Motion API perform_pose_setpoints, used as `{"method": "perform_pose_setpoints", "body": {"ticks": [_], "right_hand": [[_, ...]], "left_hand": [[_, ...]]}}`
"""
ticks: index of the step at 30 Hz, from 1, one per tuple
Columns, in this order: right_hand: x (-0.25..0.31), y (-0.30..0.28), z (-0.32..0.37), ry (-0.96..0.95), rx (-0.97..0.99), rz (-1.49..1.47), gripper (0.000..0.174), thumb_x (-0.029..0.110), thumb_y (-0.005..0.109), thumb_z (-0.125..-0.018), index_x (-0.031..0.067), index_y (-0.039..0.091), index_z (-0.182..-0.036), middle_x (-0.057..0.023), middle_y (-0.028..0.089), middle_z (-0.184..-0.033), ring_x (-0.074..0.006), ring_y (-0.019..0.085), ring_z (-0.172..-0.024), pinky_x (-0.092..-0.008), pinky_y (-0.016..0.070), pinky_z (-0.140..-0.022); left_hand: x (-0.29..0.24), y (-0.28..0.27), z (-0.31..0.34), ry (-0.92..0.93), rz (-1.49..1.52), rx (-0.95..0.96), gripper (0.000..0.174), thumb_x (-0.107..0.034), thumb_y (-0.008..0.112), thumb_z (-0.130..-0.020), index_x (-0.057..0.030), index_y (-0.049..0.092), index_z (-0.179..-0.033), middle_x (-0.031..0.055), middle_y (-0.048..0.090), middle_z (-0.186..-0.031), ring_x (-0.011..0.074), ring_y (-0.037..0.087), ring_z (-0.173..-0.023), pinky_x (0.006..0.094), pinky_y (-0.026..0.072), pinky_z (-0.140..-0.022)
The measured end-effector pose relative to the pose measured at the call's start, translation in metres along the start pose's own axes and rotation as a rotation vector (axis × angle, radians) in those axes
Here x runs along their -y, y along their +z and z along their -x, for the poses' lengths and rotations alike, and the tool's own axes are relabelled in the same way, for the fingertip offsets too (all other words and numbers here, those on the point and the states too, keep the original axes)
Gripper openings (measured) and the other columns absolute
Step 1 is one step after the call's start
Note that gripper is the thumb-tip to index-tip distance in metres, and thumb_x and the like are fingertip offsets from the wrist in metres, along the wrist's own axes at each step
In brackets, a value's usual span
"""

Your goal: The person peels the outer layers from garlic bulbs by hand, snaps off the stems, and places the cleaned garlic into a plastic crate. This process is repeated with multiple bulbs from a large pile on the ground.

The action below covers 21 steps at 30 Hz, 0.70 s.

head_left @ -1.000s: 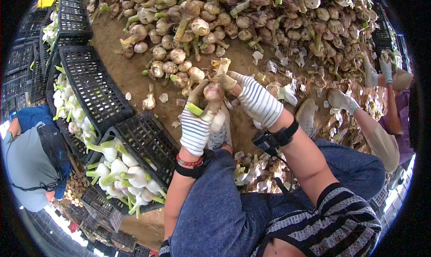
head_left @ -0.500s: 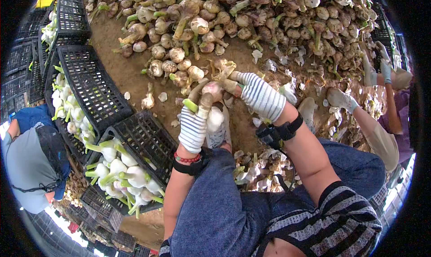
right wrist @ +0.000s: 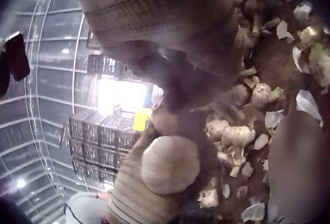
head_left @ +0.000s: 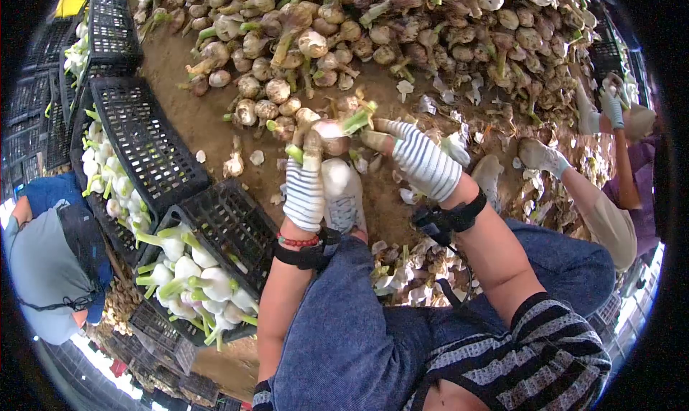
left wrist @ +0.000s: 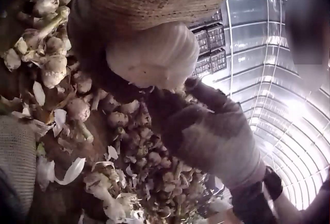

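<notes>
My left hand, in a dirt-stained striped glove, grips a garlic bulb whose trimmed green stem points up to the right. A second, clean white garlic bulb is tucked in the same hand below it, with a green stem end sticking out on the other side. My right hand, gloved alike, has its fingertips right beside the held bulb and stem; I cannot tell whether they pinch any skin. A white bulb shows close up in the left wrist view.
A black crate of white garlic bulbs stands by my left leg, more crates behind it. Ahead spreads a big heap of unpeeled garlic. Loose skins litter the ground. People sit at left and right.
The held bulb has turned: its stem now swings out to the right, greener and barer, and paler skin shows. My right hand has drawn slightly right and down; my left has shifted slightly left and up.
</notes>
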State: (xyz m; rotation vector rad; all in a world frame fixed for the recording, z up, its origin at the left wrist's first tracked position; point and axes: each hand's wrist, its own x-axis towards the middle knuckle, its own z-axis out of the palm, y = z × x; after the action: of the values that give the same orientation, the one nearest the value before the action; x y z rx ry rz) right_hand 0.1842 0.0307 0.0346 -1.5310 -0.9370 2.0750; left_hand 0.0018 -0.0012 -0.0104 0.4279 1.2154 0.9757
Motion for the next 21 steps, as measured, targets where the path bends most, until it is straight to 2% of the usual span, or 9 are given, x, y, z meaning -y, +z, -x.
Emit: {"method": "perform_pose_setpoints", "body": {"ticks": [1, 4, 6, 7, 8, 10, 11, 14, 21], "right_hand": [[-0.018, 0.006, -0.013, -0.227, 0.064, -0.221, 0.044, 0.037, 0.059, -0.094, 0.001, 0.06, -0.12, -0.0007, 0.068, -0.1, -0.0099, 0.063, -0.084, -0.0237, 0.0497, -0.072], [-0.034, 0.006, -0.022, -0.119, 0.031, -0.544, 0.042, 0.033, 0.066, -0.09, 0.0014, 0.062, -0.116, -0.0004, 0.065, -0.098, -0.0074, 0.058, -0.079, -0.0223, 0.0466, -0.069], [-0.034, 0.004, -0.023, -0.088, -0.021, -0.454, 0.035, 0.03, 0.067, -0.09, 0.0032, 0.063, -0.112, -0.0006, 0.065, -0.095, -0.007, 0.058, -0.079, -0.0224, 0.0466, -0.065], [-0.031, 0.003, -0.02, -0.066, -0.052, -0.41, 0.032, 0.029, 0.067, -0.09, 0.004, 0.064, -0.111, -0.0005, 0.065, -0.093, -0.0071, 0.058, -0.077, -0.0224, 0.0465, -0.063], [-0.03, 0.002, -0.018, -0.042, -0.083, -0.366, 0.03, 0.027, 0.067, -0.09, 0.0048, 0.064, -0.109, -0.0004, 0.065, -0.091, -0.0073, 0.058, -0.076, -0.0225, 0.0464, -0.06], [-0.036, -0.002, -0.023, -0.041, -0.044, -0.447, 0.025, 0.025, 0.069, -0.088, 0.0059, 0.065, -0.105, 0.0007, 0.064, -0.087, -0.008, 0.058, -0.071, -0.0226, 0.0467, -0.058], [-0.039, -0.005, -0.022, -0.014, -0.03, -0.517, 0.023, 0.023, 0.069, -0.088, 0.0061, 0.065, -0.103, 0.0013, 0.064, -0.085, -0.0082, 0.058, -0.069, -0.0223, 0.0469, -0.058], [-0.018, -0.004, -0.008, 0.093, -0.076, -0.522, 0.022, 0.018, 0.07, -0.087, 0.0048, 0.066, -0.104, 0.0018, 0.065, -0.083, -0.0078, 0.057, -0.067, -0.0213, 0.0473, -0.059], [-0.002, -0.019, 0.003, -0.01, 0.015, -0.019, 0.025, 0.018, 0.069, -0.087, 0.0012, 0.07, -0.105, 0.0, 0.069, -0.087, -0.007, 0.06, -0.073, -0.023, 0.0489, -0.065]], "left_hand": [[0.005, -0.001, -0.002, 0.137, -0.125, 0.012, 0.048, -0.045, 0.052, -0.097, -0.0055, 0.053, -0.125, 0.0078, 0.062, -0.109, 0.0149, 0.061, -0.092, 0.028, 0.0511, -0.079], [0.017, -0.003, -0.004, 0.348, -0.354, 0.036, 0.051, -0.043, 0.053, -0.097, -0.005, 0.049, -0.13, 0.0089, 0.057, -0.119, 0.0171, 0.055, -0.107, 0.0315, 0.0457, -0.093], [0.017, -0.003, -0.004, 0.504, -0.566, 0.063, 0.052, -0.039, 0.054, -0.098, -0.0035, 0.046, -0.134, 0.0109, 0.053, -0.127, 0.0193, 0.05, -0.116, 0.0335, 0.0414, -0.099], [0.017, 0.0, -0.003, 0.577, -0.574, 0.067, 0.058, -0.026, 0.067, -0.09, -0.0044, 0.042, -0.138, 0.0148, 0.048, -0.134, 0.0258, 0.048, -0.123, 0.0355, 0.04, -0.103], [0.016, 0.0, -0.002, 0.576, -0.576, 0.065, 0.058, -0.026, 0.067, -0.09, -0.0044, 0.042, -0.138, 0.0148, 0.048, -0.134, 0.0258, 0.048, -0.123, 0.0355, 0.04, -0.103], [0.017, -0.001, 0.002, 0.73, -1.069, 0.055, 0.073, -0.013, 0.076, -0.078, -0.0077, 0.04, -0.141, 0.0188, 0.047, -0.136, 0.0337, 0.046, -0.126, 0.0377, 0.0426, -0.102], [0.02, -0.006, 0.0, 0.731, -1.128, 0.064, 0.08, -0.007, 0.078, -0.07, -0.0113, 0.041, -0.141, 0.0204, 0.048, -0.134, 0.0381, 0.049, -0.122, 0.0402, 0.0469, -0.097], [0.018, -0.014, -0.002, 0.924, -1.184, 0.061, 0.076, -0.008, 0.078, -0.071, -0.0133, 0.043, -0.139, 0.0196, 0.05, -0.133, 0.0372, 0.055, -0.115, 0.0412, 0.0493, -0.093], [0.024, 0.001, 0.013, 0.821, -0.959, 0.051, 0.077, -0.011, 0.08, -0.067, -0.0069, 0.045, -0.135, 0.0182, 0.057, -0.113, 0.0352, 0.06, -0.1, 0.0396, 0.0514, -0.085]]}}
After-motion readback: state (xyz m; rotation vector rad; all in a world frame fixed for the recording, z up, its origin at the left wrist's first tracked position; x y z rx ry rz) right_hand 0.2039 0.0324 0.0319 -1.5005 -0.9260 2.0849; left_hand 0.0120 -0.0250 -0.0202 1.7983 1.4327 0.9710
